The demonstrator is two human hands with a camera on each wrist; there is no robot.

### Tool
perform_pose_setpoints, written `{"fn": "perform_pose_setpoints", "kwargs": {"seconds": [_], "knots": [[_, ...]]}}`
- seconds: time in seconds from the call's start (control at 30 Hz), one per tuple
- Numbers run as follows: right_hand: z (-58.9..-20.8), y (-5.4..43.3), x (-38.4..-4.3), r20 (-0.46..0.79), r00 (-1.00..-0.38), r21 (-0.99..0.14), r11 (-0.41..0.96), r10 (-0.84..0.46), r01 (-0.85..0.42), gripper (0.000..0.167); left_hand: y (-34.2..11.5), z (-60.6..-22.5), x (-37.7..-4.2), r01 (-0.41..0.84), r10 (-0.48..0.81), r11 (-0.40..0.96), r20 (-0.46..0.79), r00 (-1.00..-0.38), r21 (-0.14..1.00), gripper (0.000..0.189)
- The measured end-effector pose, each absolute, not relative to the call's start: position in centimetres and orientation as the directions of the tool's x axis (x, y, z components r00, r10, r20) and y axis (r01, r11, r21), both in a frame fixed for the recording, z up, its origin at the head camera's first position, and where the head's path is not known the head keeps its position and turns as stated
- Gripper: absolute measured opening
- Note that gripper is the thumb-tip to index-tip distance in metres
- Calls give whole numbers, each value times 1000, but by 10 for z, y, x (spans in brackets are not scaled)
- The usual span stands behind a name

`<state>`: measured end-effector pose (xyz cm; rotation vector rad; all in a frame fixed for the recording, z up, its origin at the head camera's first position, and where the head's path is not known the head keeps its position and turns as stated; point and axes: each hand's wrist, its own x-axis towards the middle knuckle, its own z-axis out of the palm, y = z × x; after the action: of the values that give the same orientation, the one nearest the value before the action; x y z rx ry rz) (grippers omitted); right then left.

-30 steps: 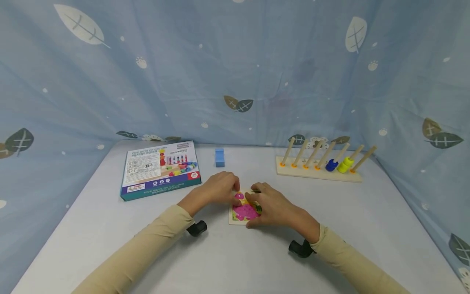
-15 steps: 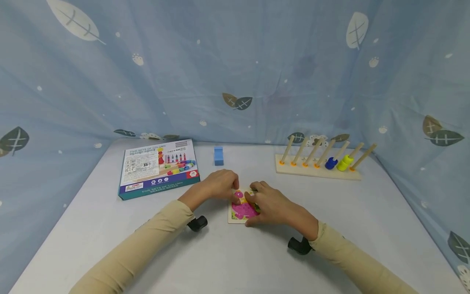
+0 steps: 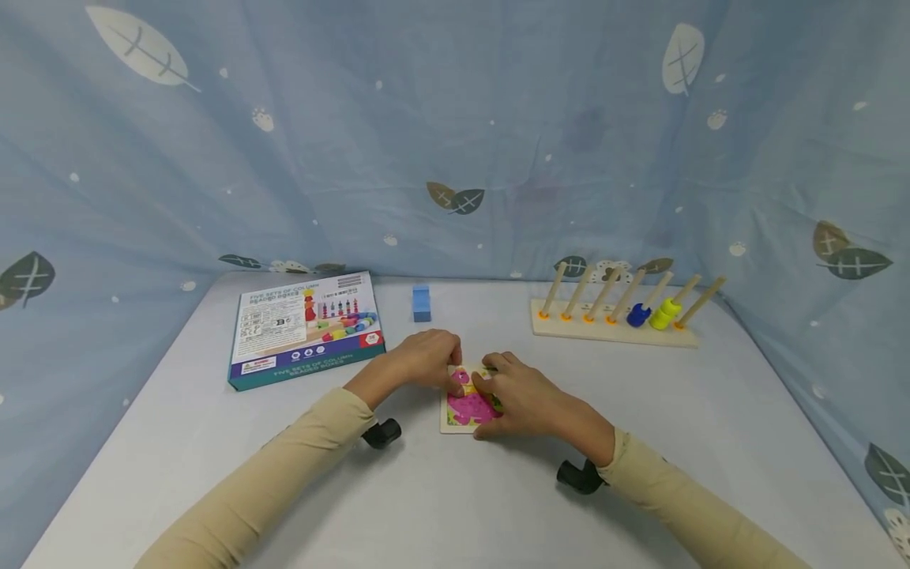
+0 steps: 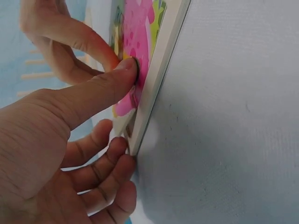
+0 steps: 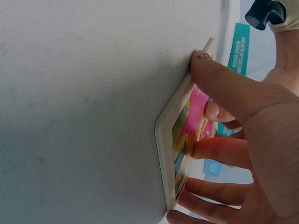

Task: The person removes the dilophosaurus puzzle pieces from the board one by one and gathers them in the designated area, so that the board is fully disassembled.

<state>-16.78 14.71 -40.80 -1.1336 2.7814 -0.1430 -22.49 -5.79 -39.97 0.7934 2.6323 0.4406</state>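
Note:
A small wooden jigsaw puzzle (image 3: 471,410) with a pink dinosaur picture lies on the white table between both hands. At its far left corner, my left hand (image 3: 429,360) pinches a puzzle piece (image 4: 122,121), which sits tilted in the pale frame (image 4: 159,70). The left thumb lies over the pink picture, the other fingers curl by the frame's corner. My right hand (image 3: 528,397) grips the puzzle from the right. In the right wrist view its thumb rests on the near edge, one fingertip touches the picture and other fingers reach the far edge.
A flat bead-set box (image 3: 306,332) lies at the back left, with a blue block (image 3: 422,304) beside it. At the back right stands a wooden peg board (image 3: 614,333) with upright pegs, two carrying blue beads (image 3: 638,316) and yellow beads (image 3: 664,315). Patterned blue cloth (image 3: 398,142) hangs behind.
Both hands stay at the puzzle with almost the same hold. The whole head view has shifted slightly; nothing else visibly moves.

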Motion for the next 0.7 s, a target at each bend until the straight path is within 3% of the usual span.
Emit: {"fn": "perform_pose_setpoints", "kwargs": {"seconds": [0.27, 0.47, 0.7], "knots": [[-408, 149, -168, -65, -697, -158, 697, -714, -699, 76, -53, -399, -215, 560, 630, 758, -158, -760, 334, 54], [-411, 149, -167, -59, -700, -191, 696, -712, -692, 75, -53, -400, -211, 622, 665, 737, -118, -738, 265, 38], [-411, 151, -165, -48, -705, -188, 699, -708, -690, 74, -55, -396, -210, 687, 717, 687, -66, -694, 237, 33]]}}
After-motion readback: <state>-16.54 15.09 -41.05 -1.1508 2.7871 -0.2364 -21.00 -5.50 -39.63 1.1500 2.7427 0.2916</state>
